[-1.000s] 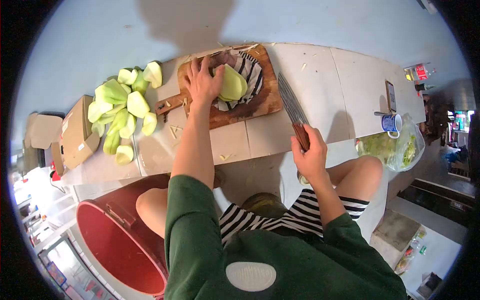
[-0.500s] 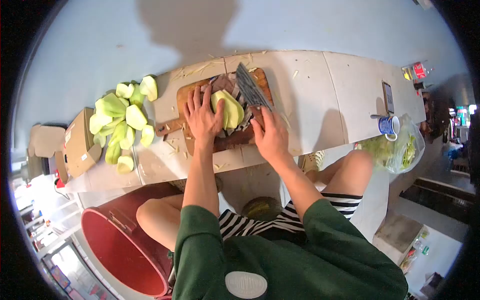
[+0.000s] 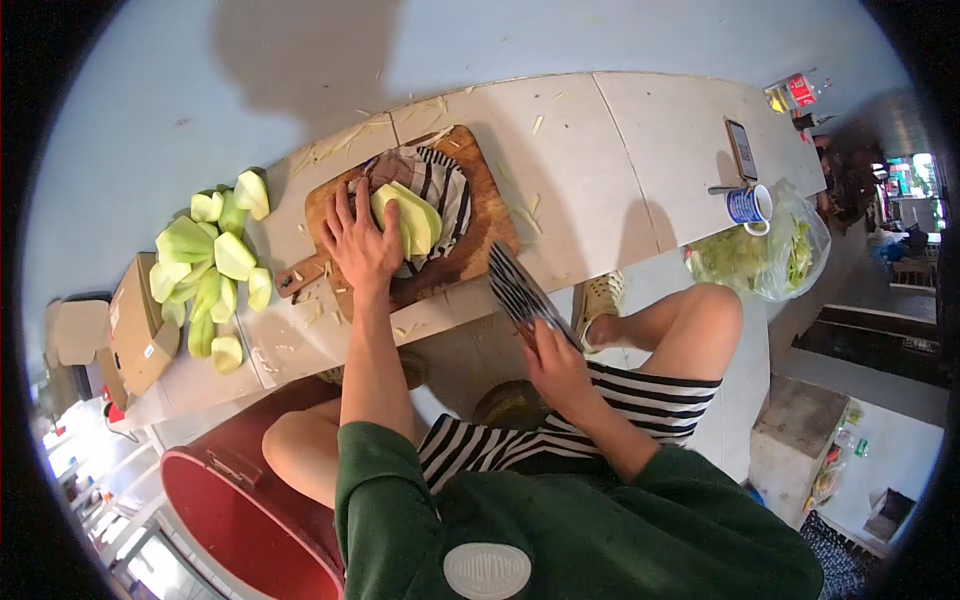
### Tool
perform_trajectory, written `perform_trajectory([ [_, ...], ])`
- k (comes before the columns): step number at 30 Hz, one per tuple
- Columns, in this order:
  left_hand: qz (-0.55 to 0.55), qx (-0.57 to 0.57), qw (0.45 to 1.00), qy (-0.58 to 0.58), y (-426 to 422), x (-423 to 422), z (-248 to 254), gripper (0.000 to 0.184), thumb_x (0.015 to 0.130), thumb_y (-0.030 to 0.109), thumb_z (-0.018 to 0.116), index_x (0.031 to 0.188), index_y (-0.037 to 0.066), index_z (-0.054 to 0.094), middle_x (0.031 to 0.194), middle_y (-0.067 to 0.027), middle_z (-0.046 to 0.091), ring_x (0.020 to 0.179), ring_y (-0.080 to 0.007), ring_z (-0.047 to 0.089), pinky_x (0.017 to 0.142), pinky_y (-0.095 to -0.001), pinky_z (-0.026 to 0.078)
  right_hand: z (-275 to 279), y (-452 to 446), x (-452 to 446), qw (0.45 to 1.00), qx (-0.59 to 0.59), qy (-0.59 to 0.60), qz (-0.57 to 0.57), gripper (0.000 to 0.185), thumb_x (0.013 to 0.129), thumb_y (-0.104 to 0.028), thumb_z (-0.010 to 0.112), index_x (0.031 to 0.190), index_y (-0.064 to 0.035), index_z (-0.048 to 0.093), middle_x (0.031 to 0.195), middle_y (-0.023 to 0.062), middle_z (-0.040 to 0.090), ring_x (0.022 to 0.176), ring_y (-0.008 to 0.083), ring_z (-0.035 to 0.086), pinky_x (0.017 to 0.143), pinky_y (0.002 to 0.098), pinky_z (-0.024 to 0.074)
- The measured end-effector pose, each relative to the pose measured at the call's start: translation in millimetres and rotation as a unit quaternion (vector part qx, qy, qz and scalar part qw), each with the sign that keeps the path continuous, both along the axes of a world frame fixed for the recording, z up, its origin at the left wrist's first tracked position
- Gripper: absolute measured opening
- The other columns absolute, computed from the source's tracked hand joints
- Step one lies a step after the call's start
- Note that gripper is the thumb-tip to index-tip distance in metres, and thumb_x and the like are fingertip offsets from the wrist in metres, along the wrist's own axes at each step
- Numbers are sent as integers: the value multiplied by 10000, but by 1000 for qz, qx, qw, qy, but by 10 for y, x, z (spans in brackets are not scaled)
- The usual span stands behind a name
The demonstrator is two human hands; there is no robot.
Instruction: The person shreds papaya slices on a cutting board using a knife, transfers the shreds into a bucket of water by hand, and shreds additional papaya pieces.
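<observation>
My left hand [image 3: 360,248] lies with its fingers spread over a bunched striped cloth [image 3: 455,190] on a wooden cutting board [image 3: 485,205]. Its thumb rests on the left edge of pale green, peeled fruit pieces [image 3: 418,222] stacked on the cloth; whatever lies under the palm is hidden. My right hand [image 3: 560,375] is closed round the handle of a wide-bladed knife [image 3: 525,285]. The knife is off the board, in front of the counter's near edge and above my lap, its blade pointing up and left.
More peeled green pieces [image 3: 205,245] are heaped left of the board, beside a cardboard box [image 3: 140,320]. Thin shreds litter the tiled counter [image 3: 570,180]. To the right are a phone [image 3: 741,150], a blue-and-white cup [image 3: 745,207] and a plastic bag [image 3: 785,250]. A red bin [image 3: 215,470] lies below left.
My right hand has drawn the knife from above the board down toward my lap, uncovering the striped cloth. My left hand stays by the fruit pieces. The whole view has shifted slightly.
</observation>
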State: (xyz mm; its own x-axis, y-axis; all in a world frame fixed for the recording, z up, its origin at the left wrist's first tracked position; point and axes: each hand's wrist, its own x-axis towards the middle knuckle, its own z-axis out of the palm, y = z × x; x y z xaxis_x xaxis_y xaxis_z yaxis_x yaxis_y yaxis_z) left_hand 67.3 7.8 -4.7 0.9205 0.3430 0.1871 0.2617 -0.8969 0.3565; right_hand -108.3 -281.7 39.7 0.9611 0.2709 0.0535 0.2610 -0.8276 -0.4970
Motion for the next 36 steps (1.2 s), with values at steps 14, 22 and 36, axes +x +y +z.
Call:
perform_trajectory([
  [14,10,12,1000,-19,24,10,-55,657,970,600,450,1494,206,484,1572,-145,396,1482,-359,297,1198,-569,191,-95,313,1710,815,476,281,-175,404,1096,-379,427,949,-21,542,648,27,541,412,111,459,376,289,362],
  [22,1,15,1000,-21,22,15,-69,651,975,604,450,1498,217,477,1573,-131,394,1475,-351,303,1200,-555,179,-190,163,1461,842,374,318,-224,414,1082,-422,441,933,-48,537,662,30,546,416,102,454,361,278,361],
  [36,-23,-103,994,3,164,538,304,623,905,569,616,1390,178,593,1416,-146,533,1382,-352,398,1112,-598,266,447,-480,411,828,396,343,-199,329,1092,-302,427,934,-27,517,623,32,511,391,102,438,362,261,335],
])
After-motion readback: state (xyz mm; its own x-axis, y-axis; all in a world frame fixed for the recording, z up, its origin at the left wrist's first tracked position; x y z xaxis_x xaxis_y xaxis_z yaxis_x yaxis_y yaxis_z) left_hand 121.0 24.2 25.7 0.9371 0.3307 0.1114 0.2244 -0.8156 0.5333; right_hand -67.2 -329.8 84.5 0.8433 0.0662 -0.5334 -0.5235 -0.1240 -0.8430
